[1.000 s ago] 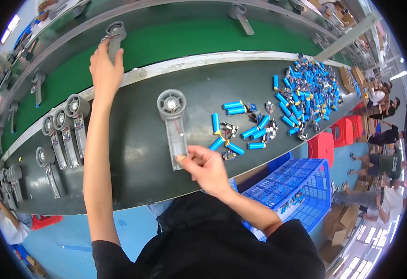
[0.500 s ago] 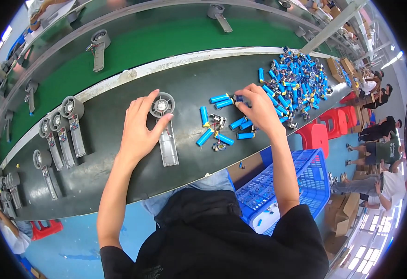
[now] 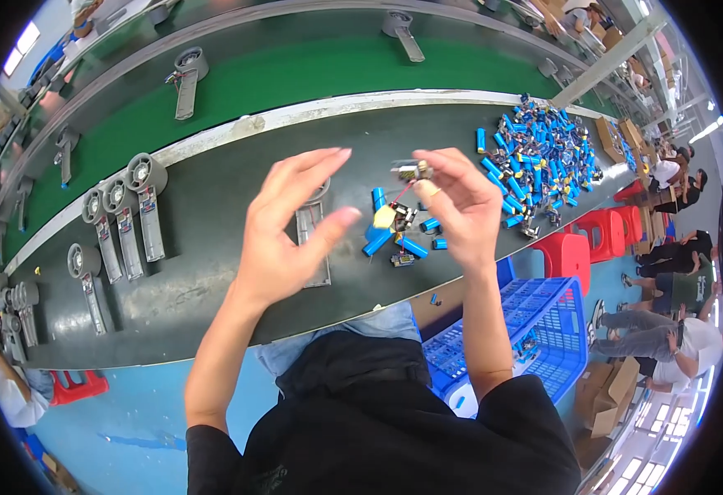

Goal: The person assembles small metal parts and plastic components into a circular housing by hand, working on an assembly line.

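Observation:
Between the thumb and fingers of my right hand is a small circuit board, raised off the bench. From it a red wire runs down to a blue battery cell with a yellow end, blurred by motion. My left hand is held above a grey handheld fan housing, fingers spread and nothing in them. That hand hides much of the housing; part of its hollow handle shows. Beneath the raised board, several blue battery cells with boards lie loose on the dark bench.
A big heap of blue batteries with boards covers the bench at the right. Several grey fan housings lie at the left. Beyond a pale rail, more housings sit on the green conveyor. A blue basket and red stools stand right.
My right hand has lifted the circuit board with its battery off the bench. My left hand has come away from the fan housing's round head and moved slightly right.

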Tool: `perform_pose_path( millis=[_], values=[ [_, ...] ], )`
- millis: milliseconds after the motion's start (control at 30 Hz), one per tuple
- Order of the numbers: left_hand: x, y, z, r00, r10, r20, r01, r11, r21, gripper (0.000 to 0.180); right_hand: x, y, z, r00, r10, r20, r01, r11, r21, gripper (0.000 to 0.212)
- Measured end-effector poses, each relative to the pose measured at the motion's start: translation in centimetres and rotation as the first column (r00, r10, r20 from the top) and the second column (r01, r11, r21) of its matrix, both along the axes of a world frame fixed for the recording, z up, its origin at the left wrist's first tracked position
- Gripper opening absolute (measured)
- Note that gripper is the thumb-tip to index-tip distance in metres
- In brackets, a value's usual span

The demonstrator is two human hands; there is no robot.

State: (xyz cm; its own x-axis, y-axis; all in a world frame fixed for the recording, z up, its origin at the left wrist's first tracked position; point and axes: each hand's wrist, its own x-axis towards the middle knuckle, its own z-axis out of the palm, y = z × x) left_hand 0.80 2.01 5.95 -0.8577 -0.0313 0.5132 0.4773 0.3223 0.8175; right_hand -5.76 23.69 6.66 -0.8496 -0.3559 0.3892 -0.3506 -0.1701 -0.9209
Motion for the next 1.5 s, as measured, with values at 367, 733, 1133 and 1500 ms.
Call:
perform_pose_path(
  millis=[367, 733, 1133, 1500],
  values=[
    [3.1, -2.4, -0.5, 0.969, 0.047, 0.242, -0.119, 0.949, 0.293, 0.025, 1.8, -3.6, -3.2, 0.979, -0.032, 0.199, -0.025, 0.959, 0.281, 0.022],
    [2.5, -1.4, -4.4, 0.974, 0.222, 0.055, -0.182, 0.899, -0.399, 0.008, 3.2, -5.3, -5.7, 0.997, -0.042, 0.071, 0.013, 0.929, 0.369, 0.023],
    [2.4, -2.5, -4.1, 0.781, -0.041, 0.623, -0.283, 0.866, 0.413, 0.016, 3.3, -8.7, -8.1, 0.867, -0.124, -0.483, 0.312, 0.89, 0.331, 0.019],
    [3.9, -1.7, -6.1, 0.92, 0.216, 0.328, -0.234, 0.972, 0.016, 0.031, 3.4, -8.8, -8.2, 0.906, -0.154, -0.394, 0.289, 0.906, 0.309, 0.014]
  ],
)
